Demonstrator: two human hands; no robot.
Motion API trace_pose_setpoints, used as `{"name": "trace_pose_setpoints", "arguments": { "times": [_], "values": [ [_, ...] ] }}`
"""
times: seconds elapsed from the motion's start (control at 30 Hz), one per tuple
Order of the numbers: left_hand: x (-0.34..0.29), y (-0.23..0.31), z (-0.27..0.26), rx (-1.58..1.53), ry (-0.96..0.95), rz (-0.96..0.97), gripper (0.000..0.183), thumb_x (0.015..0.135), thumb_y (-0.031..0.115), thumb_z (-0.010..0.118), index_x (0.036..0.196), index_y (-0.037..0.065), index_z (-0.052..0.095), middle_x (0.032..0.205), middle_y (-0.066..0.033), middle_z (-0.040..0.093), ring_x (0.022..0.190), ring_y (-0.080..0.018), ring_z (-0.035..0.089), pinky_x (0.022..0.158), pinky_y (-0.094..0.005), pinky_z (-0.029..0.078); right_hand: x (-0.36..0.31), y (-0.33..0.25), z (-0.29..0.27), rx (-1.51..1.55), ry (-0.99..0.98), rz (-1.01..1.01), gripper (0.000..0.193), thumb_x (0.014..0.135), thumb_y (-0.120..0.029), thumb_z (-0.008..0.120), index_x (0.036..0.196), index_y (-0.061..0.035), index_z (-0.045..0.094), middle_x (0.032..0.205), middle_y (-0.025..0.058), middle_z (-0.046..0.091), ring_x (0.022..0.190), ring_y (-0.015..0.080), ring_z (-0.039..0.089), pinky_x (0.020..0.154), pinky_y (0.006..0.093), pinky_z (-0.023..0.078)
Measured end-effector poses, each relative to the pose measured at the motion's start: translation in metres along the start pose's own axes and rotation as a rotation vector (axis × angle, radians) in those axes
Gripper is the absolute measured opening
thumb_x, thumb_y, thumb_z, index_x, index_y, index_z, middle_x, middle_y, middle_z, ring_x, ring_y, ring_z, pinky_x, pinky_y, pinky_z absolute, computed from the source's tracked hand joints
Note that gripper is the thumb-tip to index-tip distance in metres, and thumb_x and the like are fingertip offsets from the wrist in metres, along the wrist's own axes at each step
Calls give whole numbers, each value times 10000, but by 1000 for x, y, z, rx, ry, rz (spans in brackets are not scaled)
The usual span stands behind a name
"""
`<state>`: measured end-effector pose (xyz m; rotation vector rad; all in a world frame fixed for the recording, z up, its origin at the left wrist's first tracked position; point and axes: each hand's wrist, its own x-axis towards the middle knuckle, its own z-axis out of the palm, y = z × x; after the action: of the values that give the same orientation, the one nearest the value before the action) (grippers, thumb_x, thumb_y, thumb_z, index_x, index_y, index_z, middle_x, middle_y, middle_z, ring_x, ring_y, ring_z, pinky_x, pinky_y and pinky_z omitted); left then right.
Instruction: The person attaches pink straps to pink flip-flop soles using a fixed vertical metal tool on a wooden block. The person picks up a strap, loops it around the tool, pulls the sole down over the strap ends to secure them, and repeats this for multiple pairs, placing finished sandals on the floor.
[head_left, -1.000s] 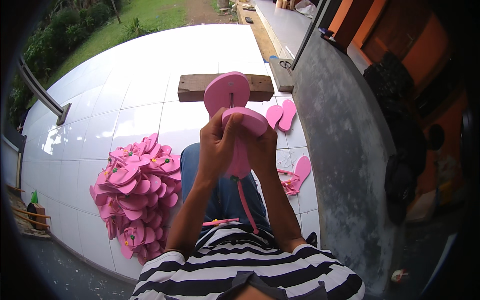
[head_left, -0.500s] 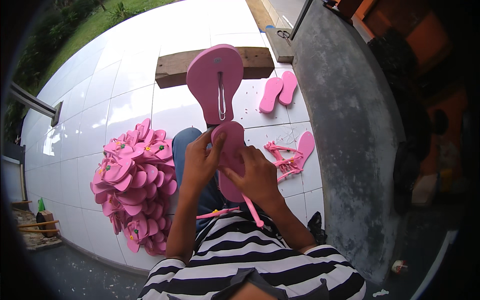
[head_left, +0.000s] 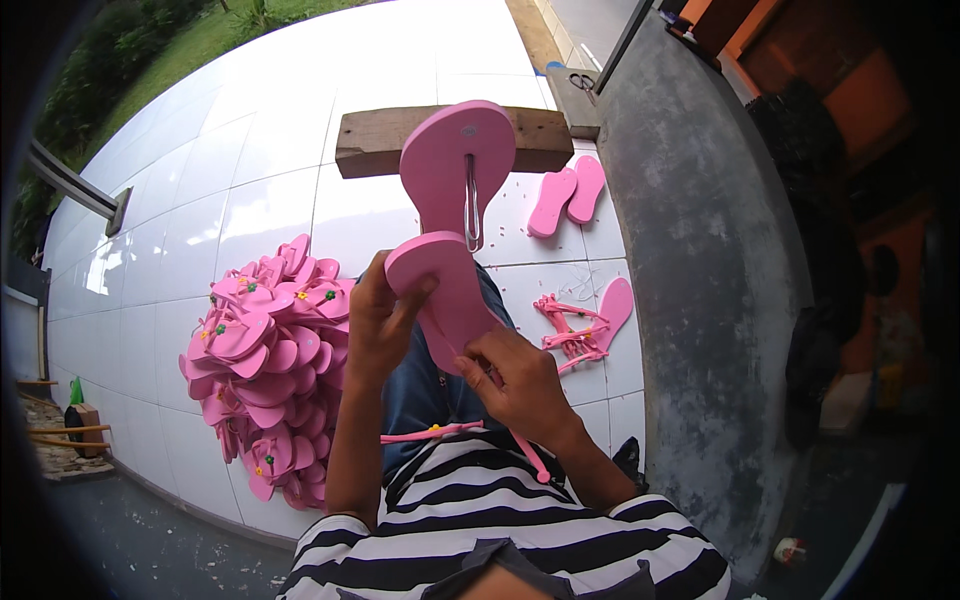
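Observation:
Over my lap I hold a pink flip-flop sole point(head_left: 450, 285), tilted, its broad end up. My left hand point(head_left: 380, 315) is closed on the left edge, thumb across the face. Lower down, the fingers of my right hand point(head_left: 515, 385) pinch the narrow end. From beneath the right hand hangs a pink strap point(head_left: 530, 455); whether it joins the sole is hidden. Another pink strap point(head_left: 430, 434) with a yellow flower lies across my lap. Just beyond my hands, a second pink sole point(head_left: 455, 165) leans on a wooden beam point(head_left: 375, 143), with a looped metal wire tool point(head_left: 472, 205) lying on its face.
A large heap of pink flip-flops point(head_left: 270, 370) lies on the white tiles to the left. At right are a pair of pink soles point(head_left: 552, 202), a bundle of pink straps point(head_left: 573, 335) and a single sole point(head_left: 617, 308). Scissors point(head_left: 582, 83) rest on a ledge beside a grey wall point(head_left: 700, 300).
The held sole has turned, its broad end swinging left and widening toward view. My right hand has slid down to its narrow end. The head view has shifted slightly.

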<state>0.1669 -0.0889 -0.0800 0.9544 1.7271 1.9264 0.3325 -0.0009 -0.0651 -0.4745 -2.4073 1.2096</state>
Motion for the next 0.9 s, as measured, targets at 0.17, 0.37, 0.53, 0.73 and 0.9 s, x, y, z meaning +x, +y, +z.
{"name": "trace_pose_setpoints", "arguments": {
  "times": [0.17, 0.37, 0.53, 0.73, 0.9],
  "values": [
    [6, 21, 4, -36, -233, 488, 308, 899, 135, 688, 1081, 54, 454, 1051, -190, 618, 1007, -273, 617, 856, -409, 524, 29, 11, -13, 25, 298, -146, 229, 866, -94, 688, 1068, -33, 600, 1013, 127, 614, 852, 281, 616, 713, 360, 502],
    [22, 20, 14, -42, -134, 709, 396, 789, 62, 756, 1047, 85, 457, 988, -146, 567, 899, -254, 603, 788, -360, 513, 52, 12, -24, 26, 346, -418, 301, 775, -1, 754, 1038, -36, 613, 1019, 118, 670, 951, 294, 671, 782, 361, 547],
    [36, 18, 17, -12, -118, 744, 418, 761, 58, 772, 1037, 86, 459, 981, -146, 563, 865, -254, 603, 746, -354, 516, 58, 13, -21, 59, 428, -353, 211, 781, -8, 762, 949, -20, 635, 1007, 132, 688, 930, 277, 687, 773, 350, 558],
    [43, 21, 18, -49, -96, 763, 431, 759, 83, 790, 1028, 73, 453, 962, -147, 572, 833, -244, 603, 720, -345, 511, 64, 11, -23, 61, 443, -375, 208, 769, -13, 777, 914, -16, 628, 985, 129, 688, 903, 267, 694, 737, 338, 571],
    [39, 28, 21, 11, -16, 633, 475, 776, 96, 804, 1051, 67, 418, 946, -140, 568, 807, -209, 587, 698, -334, 503, 64, 3, -26, 72, 424, -376, 219, 761, -19, 786, 908, -13, 622, 973, 136, 675, 868, 260, 691, 697, 323, 578]
  ]
}}
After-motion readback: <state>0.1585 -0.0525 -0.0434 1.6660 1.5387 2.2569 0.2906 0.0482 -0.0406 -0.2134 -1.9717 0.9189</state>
